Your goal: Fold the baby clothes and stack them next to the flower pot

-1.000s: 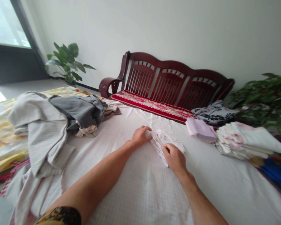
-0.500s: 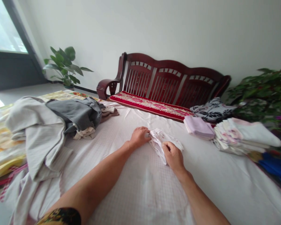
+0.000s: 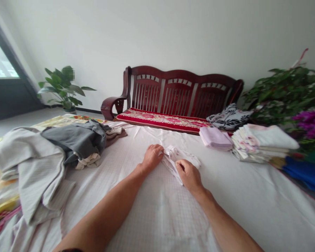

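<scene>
A small, crumpled white garment with a faint print [image 3: 175,153] lies on the white checked cloth [image 3: 162,213] in front of me. My left hand [image 3: 152,156] is closed on its left edge, fingers pressed together. On the near right side, my right hand [image 3: 191,175] pinches the fabric with curled fingers. Both hands rest low, close to the cloth. The garment's exact kind is hard to make out, since it is bunched and partly hidden by the hands.
Unfolded light grey clothing [image 3: 39,164] and a dark grey garment [image 3: 76,138] are heaped at left. To the right sit a folded lilac cloth [image 3: 215,138] and a stack of folded pale cloths [image 3: 267,140]. Behind stands a red wooden bench [image 3: 173,94], with plants on either side.
The view has shifted slightly, so the scene sits further left. Both hands keep hold of the white garment, with little other visible movement.
</scene>
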Motion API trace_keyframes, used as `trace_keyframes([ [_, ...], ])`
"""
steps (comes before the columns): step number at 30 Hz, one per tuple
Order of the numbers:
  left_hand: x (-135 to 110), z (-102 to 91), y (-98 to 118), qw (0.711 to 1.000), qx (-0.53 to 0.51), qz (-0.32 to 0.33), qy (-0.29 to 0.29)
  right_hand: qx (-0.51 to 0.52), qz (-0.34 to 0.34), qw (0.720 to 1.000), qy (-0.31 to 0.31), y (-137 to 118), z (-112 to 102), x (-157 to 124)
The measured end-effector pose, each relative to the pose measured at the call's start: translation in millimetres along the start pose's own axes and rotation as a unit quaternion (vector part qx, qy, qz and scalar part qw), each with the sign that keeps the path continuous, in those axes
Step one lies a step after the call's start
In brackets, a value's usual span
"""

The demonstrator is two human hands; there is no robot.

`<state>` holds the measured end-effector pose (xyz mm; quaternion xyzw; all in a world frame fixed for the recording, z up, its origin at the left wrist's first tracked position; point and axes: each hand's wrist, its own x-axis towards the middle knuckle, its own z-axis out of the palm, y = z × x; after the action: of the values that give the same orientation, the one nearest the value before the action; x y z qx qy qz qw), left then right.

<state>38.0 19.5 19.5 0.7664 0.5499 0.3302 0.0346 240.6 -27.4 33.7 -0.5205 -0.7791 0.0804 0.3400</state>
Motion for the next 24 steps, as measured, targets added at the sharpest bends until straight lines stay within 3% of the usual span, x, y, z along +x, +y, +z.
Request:
trace_keyframes([
  [7, -5, -6.1, 0, 0.999, 0.043, 0.022, -0.006, -0.051, -0.068, 0.996, -0.004, -4, 1, -3],
  [13, -8, -7.6, 2, 0.998, 0.055, 0.004, -0.016, -0.096, -0.092, 0.991, -0.002, -7, 2, -4],
  [24, -4, -12.6, -2, 0.997, -0.015, -0.005, -0.081, -0.108, -0.110, 0.988, -0.029, -11, 1, -8],
])
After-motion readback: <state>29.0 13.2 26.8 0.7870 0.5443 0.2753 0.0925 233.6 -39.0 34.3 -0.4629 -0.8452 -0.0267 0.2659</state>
